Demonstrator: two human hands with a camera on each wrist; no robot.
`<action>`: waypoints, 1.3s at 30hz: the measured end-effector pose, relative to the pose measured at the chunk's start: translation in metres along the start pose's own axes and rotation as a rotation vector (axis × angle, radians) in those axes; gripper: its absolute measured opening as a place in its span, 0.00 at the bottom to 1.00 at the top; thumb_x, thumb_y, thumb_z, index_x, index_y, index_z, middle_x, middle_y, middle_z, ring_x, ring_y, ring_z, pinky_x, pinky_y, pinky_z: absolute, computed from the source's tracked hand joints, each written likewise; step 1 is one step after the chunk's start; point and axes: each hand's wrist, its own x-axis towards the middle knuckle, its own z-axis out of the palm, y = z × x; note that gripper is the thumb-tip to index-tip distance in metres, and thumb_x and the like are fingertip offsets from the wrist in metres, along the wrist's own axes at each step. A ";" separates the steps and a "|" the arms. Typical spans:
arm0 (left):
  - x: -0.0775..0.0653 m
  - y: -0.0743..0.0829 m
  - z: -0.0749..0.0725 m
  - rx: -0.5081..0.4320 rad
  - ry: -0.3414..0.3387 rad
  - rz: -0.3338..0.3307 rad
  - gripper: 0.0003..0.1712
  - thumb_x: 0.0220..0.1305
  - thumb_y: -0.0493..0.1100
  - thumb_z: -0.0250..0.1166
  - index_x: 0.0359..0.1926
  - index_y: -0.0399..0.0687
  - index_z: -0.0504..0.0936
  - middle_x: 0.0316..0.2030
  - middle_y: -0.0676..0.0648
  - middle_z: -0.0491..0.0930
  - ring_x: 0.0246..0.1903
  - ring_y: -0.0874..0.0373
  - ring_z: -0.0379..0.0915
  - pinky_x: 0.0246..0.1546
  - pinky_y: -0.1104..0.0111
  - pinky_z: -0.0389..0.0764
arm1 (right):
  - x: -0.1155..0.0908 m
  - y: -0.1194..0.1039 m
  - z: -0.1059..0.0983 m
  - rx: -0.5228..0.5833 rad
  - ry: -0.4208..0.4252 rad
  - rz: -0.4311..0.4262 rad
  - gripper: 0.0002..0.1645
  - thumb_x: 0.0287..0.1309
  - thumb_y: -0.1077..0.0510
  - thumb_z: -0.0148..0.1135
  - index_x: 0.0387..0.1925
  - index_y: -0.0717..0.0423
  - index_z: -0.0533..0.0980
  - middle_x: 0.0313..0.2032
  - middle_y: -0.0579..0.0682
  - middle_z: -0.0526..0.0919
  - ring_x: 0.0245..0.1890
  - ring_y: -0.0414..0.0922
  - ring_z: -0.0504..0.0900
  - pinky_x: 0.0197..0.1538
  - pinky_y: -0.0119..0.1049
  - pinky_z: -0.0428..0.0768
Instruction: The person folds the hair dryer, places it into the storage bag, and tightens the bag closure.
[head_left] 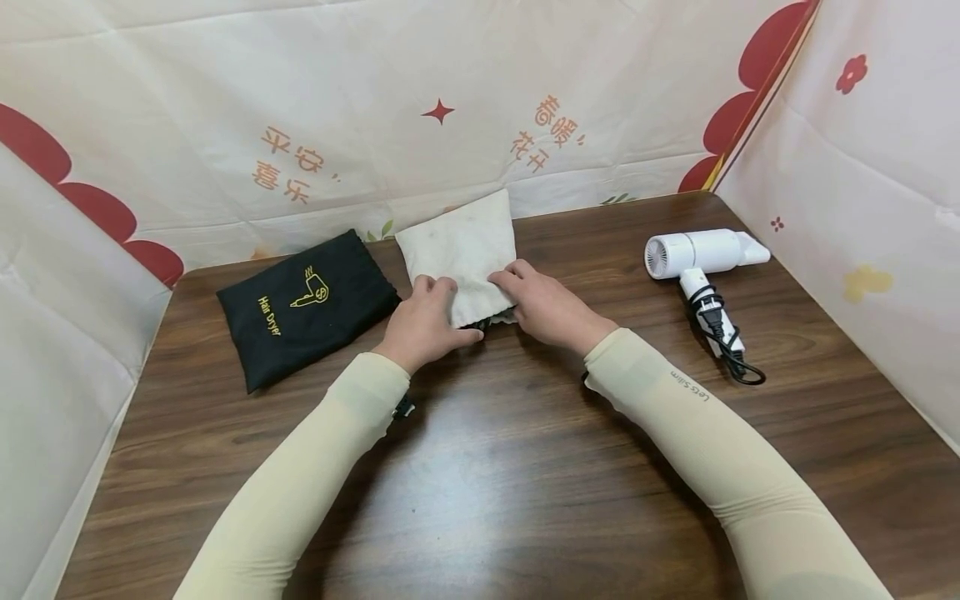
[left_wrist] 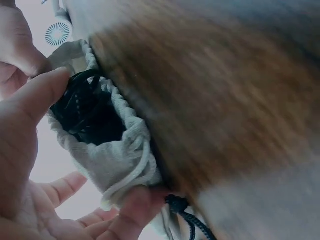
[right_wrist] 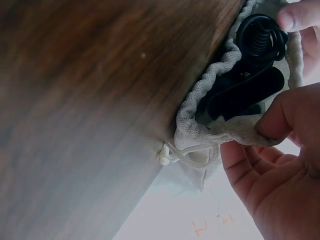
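A cream drawstring bag (head_left: 463, 250) lies at the back middle of the table, its gathered mouth facing me. Inside that mouth are a coiled black cord (right_wrist: 259, 42) and a rounded black part (right_wrist: 247, 95); the rest of what the bag contains is hidden. My left hand (head_left: 427, 325) holds the bag's left side, thumb at the mouth by the black cord and fingers on the cloth. At the right side, my right hand (head_left: 551, 304) pinches the rim between thumb and fingers.
A black pouch (head_left: 337, 304) printed "Hair Dryer" lies flat to the left. To the right rests a white hair dryer (head_left: 708, 254), its black cord wound round the handle. Patterned cloth (head_left: 360, 100) hangs behind the wooden table (head_left: 480, 467) and at both sides.
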 end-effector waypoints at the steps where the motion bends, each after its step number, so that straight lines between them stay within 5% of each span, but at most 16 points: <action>1: 0.000 0.000 0.000 -0.005 0.004 0.003 0.44 0.55 0.65 0.71 0.64 0.46 0.69 0.60 0.37 0.63 0.31 0.45 0.74 0.39 0.56 0.78 | 0.000 0.000 0.000 -0.002 0.000 0.000 0.34 0.59 0.73 0.57 0.67 0.58 0.68 0.54 0.59 0.70 0.42 0.52 0.79 0.46 0.44 0.78; 16: -0.002 -0.008 -0.006 -0.192 -0.006 0.070 0.23 0.62 0.41 0.68 0.56 0.44 0.73 0.51 0.42 0.64 0.39 0.49 0.70 0.44 0.59 0.75 | -0.001 0.001 0.002 -0.006 0.010 -0.015 0.33 0.57 0.73 0.56 0.66 0.60 0.68 0.54 0.58 0.71 0.39 0.50 0.78 0.43 0.43 0.78; 24: -0.001 -0.011 -0.004 -0.168 0.062 0.056 0.07 0.61 0.33 0.65 0.37 0.44 0.74 0.38 0.45 0.66 0.33 0.51 0.66 0.38 0.61 0.70 | -0.001 0.000 0.002 -0.008 -0.007 -0.010 0.33 0.58 0.72 0.56 0.66 0.59 0.69 0.55 0.57 0.70 0.37 0.49 0.77 0.41 0.42 0.78; 30: -0.001 -0.012 -0.005 -0.131 0.118 0.116 0.15 0.55 0.26 0.63 0.23 0.45 0.68 0.28 0.47 0.63 0.28 0.52 0.58 0.31 0.64 0.63 | -0.002 0.000 0.002 -0.008 -0.006 -0.004 0.32 0.58 0.71 0.55 0.66 0.58 0.69 0.55 0.56 0.70 0.36 0.49 0.77 0.40 0.42 0.77; 34: -0.001 -0.014 -0.008 -0.137 0.096 0.139 0.14 0.56 0.26 0.61 0.24 0.44 0.67 0.28 0.47 0.61 0.29 0.52 0.55 0.32 0.64 0.61 | -0.003 0.001 0.002 -0.005 -0.009 0.003 0.32 0.58 0.71 0.54 0.65 0.58 0.70 0.54 0.56 0.70 0.36 0.48 0.76 0.40 0.42 0.77; 39: -0.007 -0.022 -0.014 -0.143 0.018 0.142 0.05 0.62 0.33 0.62 0.37 0.44 0.75 0.36 0.46 0.67 0.32 0.52 0.64 0.36 0.63 0.69 | -0.006 0.004 -0.002 0.002 -0.002 0.003 0.30 0.59 0.67 0.57 0.64 0.57 0.71 0.55 0.57 0.70 0.39 0.49 0.77 0.42 0.44 0.76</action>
